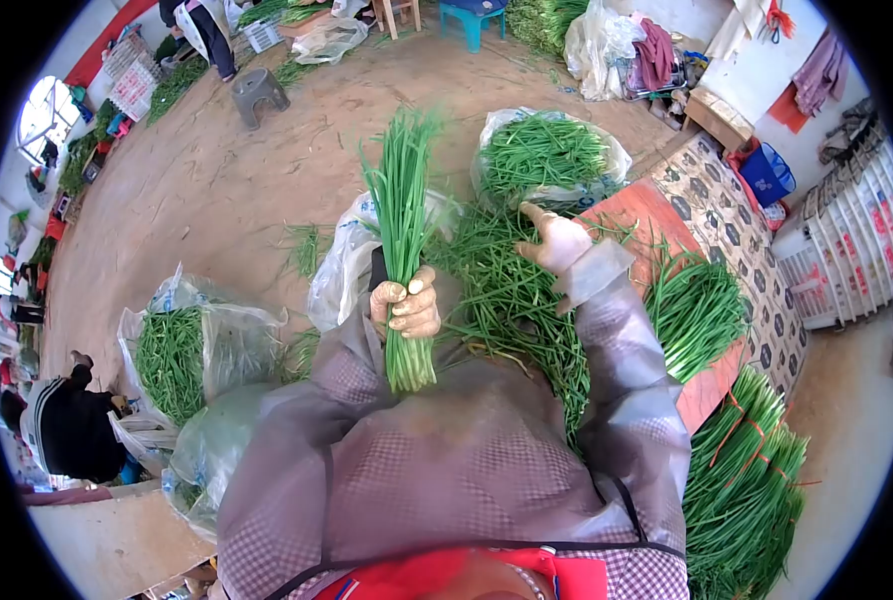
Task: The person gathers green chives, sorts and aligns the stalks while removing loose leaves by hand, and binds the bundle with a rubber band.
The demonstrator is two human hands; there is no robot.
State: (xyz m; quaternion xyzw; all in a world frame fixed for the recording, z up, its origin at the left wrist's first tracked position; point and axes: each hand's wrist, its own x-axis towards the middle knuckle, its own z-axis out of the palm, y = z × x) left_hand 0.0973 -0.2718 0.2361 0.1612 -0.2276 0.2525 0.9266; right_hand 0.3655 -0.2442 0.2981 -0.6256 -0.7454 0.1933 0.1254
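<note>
My left hand (406,302) is wrapped round an upright bunch of long green stalks (402,215), whose pale ends point down toward me. The leafy tops are slightly blurred. My right hand (554,240) is over the loose green stalks (506,290) heaped in front of me, with the index finger stretched out toward the left and the other fingers curled. Nothing shows between its fingers. Right of it, more stalks (694,310) lie on a reddish board (646,215).
Plastic bags of greens stand at the front (546,155) and left (171,365). Bundles tied with red bands (746,480) lie at right, near white crates (836,240). A grey stool (259,95) and a person (206,32) are farther off; another person (71,425) is at left.
</note>
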